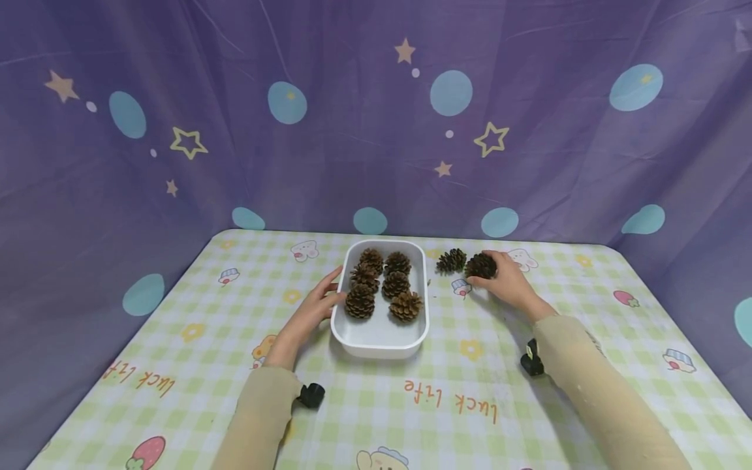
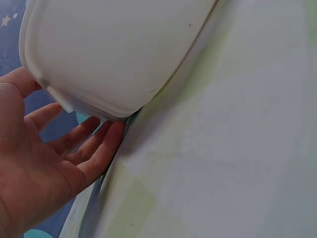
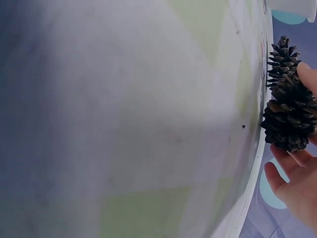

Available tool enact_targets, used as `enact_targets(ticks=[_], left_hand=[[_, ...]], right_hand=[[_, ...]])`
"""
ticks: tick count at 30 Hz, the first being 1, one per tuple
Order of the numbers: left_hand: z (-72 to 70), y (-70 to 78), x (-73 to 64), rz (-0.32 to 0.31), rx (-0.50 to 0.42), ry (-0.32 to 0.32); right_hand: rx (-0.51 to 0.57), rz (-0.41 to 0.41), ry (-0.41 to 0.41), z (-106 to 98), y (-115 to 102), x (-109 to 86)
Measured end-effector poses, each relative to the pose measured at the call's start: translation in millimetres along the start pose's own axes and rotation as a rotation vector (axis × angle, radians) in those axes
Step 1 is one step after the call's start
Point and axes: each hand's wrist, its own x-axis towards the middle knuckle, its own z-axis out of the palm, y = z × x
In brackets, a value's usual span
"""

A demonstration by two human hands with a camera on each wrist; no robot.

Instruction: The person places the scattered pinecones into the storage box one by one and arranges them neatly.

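A white rectangular box (image 1: 380, 336) stands mid-table with several brown pine cones (image 1: 360, 301) in two rows inside it. Against its left wall rests my left hand (image 1: 314, 308), fingers loosely extended; in the left wrist view the fingertips (image 2: 115, 130) touch the outside of the box wall (image 2: 114, 54). To the right of the box, my right hand (image 1: 508, 281) holds a dark pine cone (image 1: 481, 266) between thumb and fingers. Just left of that cone lies another pine cone (image 1: 451, 261) on the table. The right wrist view shows the held pine cone (image 3: 290, 116) overlapping the loose one (image 3: 282, 57).
A green-and-white checked tablecloth (image 1: 470, 352) with printed pictures and lettering covers the table. Behind it and at both sides hangs a purple curtain (image 1: 364, 176) with stars and blue ovals. A black wrist camera (image 1: 311, 395) sits below the left sleeve.
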Motion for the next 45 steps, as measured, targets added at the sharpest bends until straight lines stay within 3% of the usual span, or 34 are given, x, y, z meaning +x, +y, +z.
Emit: enact_targets(ticks=[7,16,24,31,33,45], left_hand=[[2.1,16.6,-12.7,-0.011,-0.005,-0.006],[-0.7,-6.0,2.9,0.031,0.011,0.011],[0.1,-7.7,5.5,0.052,0.002,0.015],[4.2,16.8,-11.8,0.029,-0.032,-0.006],[4.3,17.7,-12.3,0.028,-0.035,-0.007],[0.8,-7.0,4.3,0.037,-0.009,0.015]], right_hand=[[0.035,-0.018,-0.014,1,-8,-3.9],[0.027,-0.038,-0.006,4,-11,-4.3],[-0.003,-0.142,0.068,4,-10,-2.7],[0.000,-0.147,0.059,4,-11,-3.3],[0.002,-0.136,0.053,4,-12,-3.8],[0.020,-0.169,0.064,1,-30,-6.9]])
